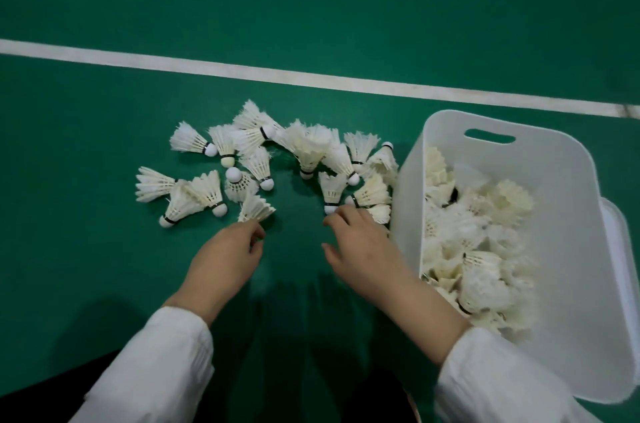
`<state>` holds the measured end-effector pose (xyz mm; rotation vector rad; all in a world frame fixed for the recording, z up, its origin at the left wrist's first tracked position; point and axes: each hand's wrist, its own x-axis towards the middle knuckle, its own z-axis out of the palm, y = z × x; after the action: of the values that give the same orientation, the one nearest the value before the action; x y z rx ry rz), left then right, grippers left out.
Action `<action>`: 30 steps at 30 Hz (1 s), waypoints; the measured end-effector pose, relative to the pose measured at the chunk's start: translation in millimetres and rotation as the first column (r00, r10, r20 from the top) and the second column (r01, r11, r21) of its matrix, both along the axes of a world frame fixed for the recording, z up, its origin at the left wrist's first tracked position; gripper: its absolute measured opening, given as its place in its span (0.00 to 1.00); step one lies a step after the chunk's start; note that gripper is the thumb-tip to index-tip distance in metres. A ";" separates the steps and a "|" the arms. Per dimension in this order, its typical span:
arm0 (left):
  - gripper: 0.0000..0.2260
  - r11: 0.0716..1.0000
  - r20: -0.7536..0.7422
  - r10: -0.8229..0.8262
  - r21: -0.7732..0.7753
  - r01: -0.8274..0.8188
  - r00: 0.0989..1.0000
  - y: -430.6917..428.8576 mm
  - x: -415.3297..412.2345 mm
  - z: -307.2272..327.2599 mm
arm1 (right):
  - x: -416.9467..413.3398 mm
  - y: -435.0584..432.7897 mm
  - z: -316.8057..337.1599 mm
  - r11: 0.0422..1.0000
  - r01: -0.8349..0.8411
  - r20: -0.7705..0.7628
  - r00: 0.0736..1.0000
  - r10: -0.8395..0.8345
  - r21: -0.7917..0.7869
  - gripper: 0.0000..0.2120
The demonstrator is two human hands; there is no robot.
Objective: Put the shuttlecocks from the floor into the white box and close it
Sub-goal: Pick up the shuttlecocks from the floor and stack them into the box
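Observation:
Several white feather shuttlecocks [263, 159] lie scattered on the green floor in front of me. The white box [408, 214] stands open at the right, holding several shuttlecocks [481, 249]. My left hand [228, 256] reaches forward, its fingertips pinching the feathers of one shuttlecock [255, 208]. My right hand [360, 249] has its fingers spread, the tips touching the cork end of another shuttlecock [331, 192] next to the box's left wall. No grip on that one is visible.
A white court line [207, 67] crosses the green floor beyond the pile. A white lid edge [620, 249] shows behind the box's right side. My white sleeves fill the lower part of the view.

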<state>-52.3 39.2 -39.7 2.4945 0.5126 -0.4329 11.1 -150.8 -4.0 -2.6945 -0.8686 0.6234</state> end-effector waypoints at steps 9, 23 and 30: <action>0.15 0.990 0.084 -0.123 0.075 0.116 0.989 23.4 30.3 -30.2 | 57.9 52.6 -42.9 0.989 0.106 -0.031 0.994 -0.109 -0.100 0.20; 0.05 0.937 0.077 -0.294 0.219 0.272 0.953 46.9 60.1 -61.7 | 84.7 54.0 -66.2 0.953 0.238 -0.102 0.960 -0.260 -0.187 0.12; 0.24 0.985 0.229 -0.081 0.168 0.043 0.970 42.4 48.5 -44.3 | 91.3 63.2 -39.1 0.902 0.407 -0.102 0.913 -0.395 0.145 0.24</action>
<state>-3.8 81.5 -84.1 2.6781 0.3881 -0.1185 102.5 -87.6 -43.1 -2.5701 -0.3091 0.5206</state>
